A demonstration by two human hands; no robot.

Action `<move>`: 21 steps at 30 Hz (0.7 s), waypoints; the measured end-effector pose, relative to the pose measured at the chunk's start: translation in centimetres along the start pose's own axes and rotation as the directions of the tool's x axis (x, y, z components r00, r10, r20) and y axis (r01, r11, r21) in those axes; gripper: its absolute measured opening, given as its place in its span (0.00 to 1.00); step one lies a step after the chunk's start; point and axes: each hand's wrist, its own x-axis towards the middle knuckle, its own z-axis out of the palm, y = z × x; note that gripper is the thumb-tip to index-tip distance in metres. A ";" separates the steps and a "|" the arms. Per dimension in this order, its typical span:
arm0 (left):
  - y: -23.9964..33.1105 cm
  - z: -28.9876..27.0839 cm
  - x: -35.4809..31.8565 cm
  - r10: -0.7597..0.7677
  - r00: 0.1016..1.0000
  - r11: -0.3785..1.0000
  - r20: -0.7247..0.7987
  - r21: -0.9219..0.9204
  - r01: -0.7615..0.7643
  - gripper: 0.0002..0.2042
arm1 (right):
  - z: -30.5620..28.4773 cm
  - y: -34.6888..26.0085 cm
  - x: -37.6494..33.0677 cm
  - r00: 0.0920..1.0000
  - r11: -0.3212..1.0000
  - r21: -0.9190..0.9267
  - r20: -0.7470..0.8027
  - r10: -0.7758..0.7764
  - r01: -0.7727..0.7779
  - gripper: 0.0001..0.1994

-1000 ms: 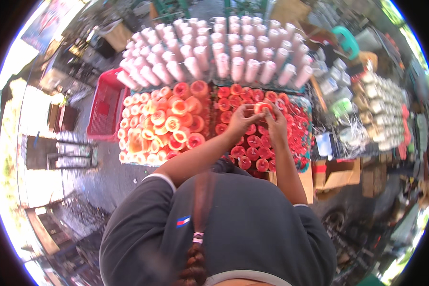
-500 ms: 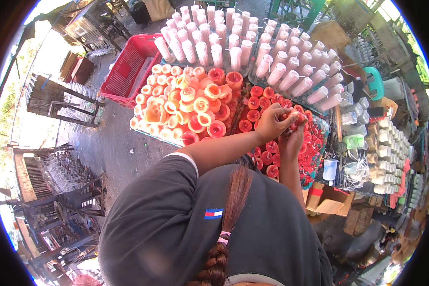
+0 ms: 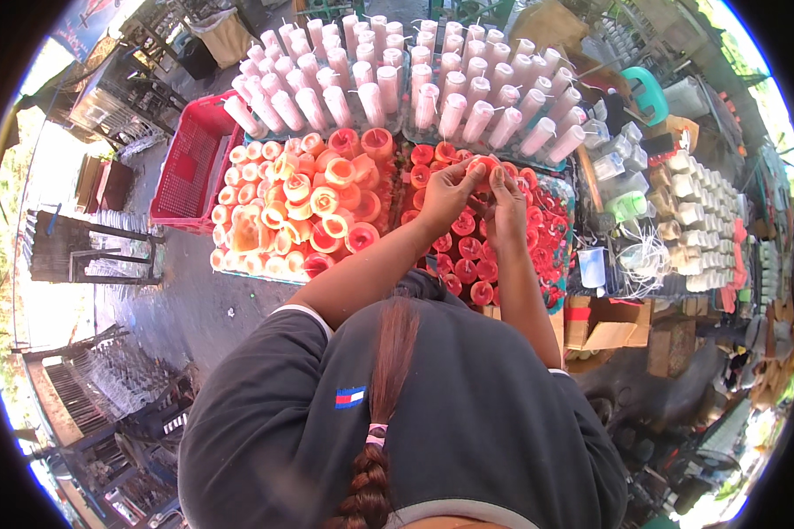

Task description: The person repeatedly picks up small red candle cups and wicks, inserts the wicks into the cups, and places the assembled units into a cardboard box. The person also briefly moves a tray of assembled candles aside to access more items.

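Both my hands meet over the far part of a tray of red candles [image 3: 468,248]. Between the fingertips is a small red candle [image 3: 483,164], mostly covered by the fingers. My left hand [image 3: 447,196] pinches it from the left with thumb and fingers. From the other side my right hand [image 3: 506,204] closes on it, fingers bent upward. Round red candles, several with wicks showing, stand packed under and around the hands. Left of them, a tray heaped with hollow orange and red wax cups [image 3: 325,201] lies beside the red ones.
Tall pale pink candles [image 3: 312,108] with white wicks stand in rows behind both trays. A red plastic crate [image 3: 178,187] is at the left. On the right are a green cup [image 3: 626,206], a bundle of white string [image 3: 641,262], stacked pale moulds [image 3: 701,220] and an open cardboard box [image 3: 604,324].
The view has swung, so trays and crate sit farther left in the picture. My hands have moved a little toward the tray's far edge, still holding the red candle together.
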 end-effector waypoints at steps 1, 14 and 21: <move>0.0 0.0 0.0 0.001 1.000 1.000 -0.001 -0.022 -0.001 0.18 | 0.2 0.0 0.1 1.000 1.000 0.013 -0.012 -0.023 0.023 0.13; -1.1 0.2 0.3 0.231 0.973 0.856 0.014 0.472 -0.210 0.13 | -0.9 1.9 1.1 0.911 0.936 -0.110 -0.215 -0.351 0.335 0.13; -2.0 -1.0 2.5 -0.138 0.986 0.790 0.095 -0.590 0.167 0.16 | 0.9 1.4 -1.1 0.629 0.250 -0.765 0.248 -0.736 0.594 0.11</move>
